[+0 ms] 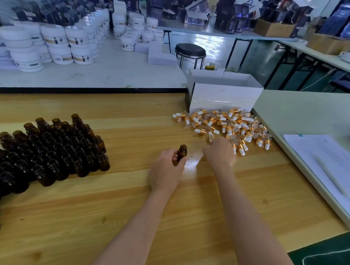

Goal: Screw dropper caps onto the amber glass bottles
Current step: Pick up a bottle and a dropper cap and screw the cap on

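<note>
Uncapped amber bottle (182,153) in left hand (164,171)

Two hands (165,171), one held bottle (182,152), one box (221,96), one stool (190,50).

Left hand (164,172): thumb and fingers curled round an amber bottle (182,150), held upright. Right hand (219,152) palm-down, blurred, fingers curled under; grip unclear. Both forearms bare, stretched forward, hands near each other.

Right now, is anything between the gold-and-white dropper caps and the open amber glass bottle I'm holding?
Nothing visible. The right hand is at the pile of gold-and-white dropper caps; only bare wooden table separates it from the amber glass bottle in the left hand.
</note>
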